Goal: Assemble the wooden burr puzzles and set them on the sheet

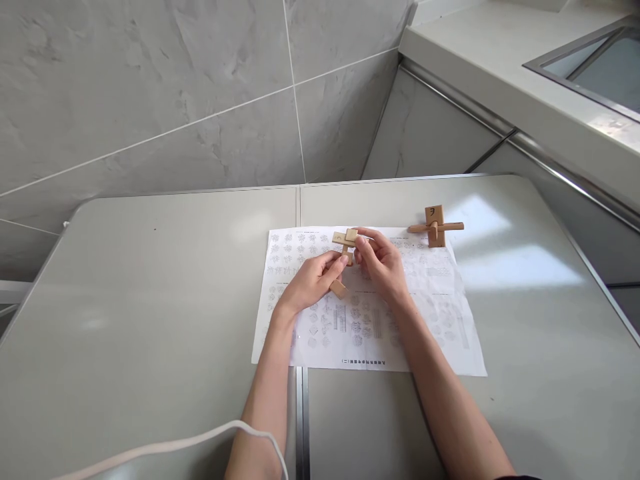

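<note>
Over a printed paper sheet, both hands grip small light-brown wooden puzzle pieces. My left hand is closed on a wooden puzzle piece, whose end sticks out below the fingers. In my right hand, thumb and fingers pinch another wooden puzzle piece with a dark mark on it. The pieces meet between the hands, partly hidden by fingers; whether they interlock I cannot tell. To the right, a cross-shaped wooden puzzle assembly with a black mark lies partly over the sheet's top right corner.
The pale folding table has a metal seam down its middle. A white cable crosses my left forearm. Behind stands a grey tiled wall; a white counter with an inset sink rises at the right.
</note>
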Demonstrator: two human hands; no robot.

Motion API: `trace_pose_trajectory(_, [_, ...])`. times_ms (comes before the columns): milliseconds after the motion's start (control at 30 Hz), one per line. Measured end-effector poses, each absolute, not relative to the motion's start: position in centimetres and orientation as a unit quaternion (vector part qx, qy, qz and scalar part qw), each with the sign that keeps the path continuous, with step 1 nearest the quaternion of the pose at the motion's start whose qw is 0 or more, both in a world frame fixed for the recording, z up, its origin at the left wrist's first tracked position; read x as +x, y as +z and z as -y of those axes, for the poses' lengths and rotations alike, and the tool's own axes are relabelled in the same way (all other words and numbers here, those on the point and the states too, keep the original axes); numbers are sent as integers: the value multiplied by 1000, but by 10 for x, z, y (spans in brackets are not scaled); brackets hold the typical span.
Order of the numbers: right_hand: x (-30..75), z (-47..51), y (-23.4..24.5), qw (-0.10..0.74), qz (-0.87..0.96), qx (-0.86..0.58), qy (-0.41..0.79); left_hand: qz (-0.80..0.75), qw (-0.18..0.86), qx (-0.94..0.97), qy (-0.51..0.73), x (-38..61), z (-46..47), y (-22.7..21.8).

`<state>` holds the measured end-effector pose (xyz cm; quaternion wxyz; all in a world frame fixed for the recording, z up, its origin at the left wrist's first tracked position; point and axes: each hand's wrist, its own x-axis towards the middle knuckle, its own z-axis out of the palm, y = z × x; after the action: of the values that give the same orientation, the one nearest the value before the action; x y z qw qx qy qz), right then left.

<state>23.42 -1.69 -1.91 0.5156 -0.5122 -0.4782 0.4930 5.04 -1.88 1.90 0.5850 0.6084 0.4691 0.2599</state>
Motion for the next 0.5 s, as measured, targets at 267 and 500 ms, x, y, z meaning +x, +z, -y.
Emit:
trace_pose_trajectory(267, [232,16,-21,518,481,-510,490,-478,583,603,262,51,19,18])
trace_pose_trajectory(500, [232,15,-18,538,455,-513,490,-507,587,551,308,50,17,14])
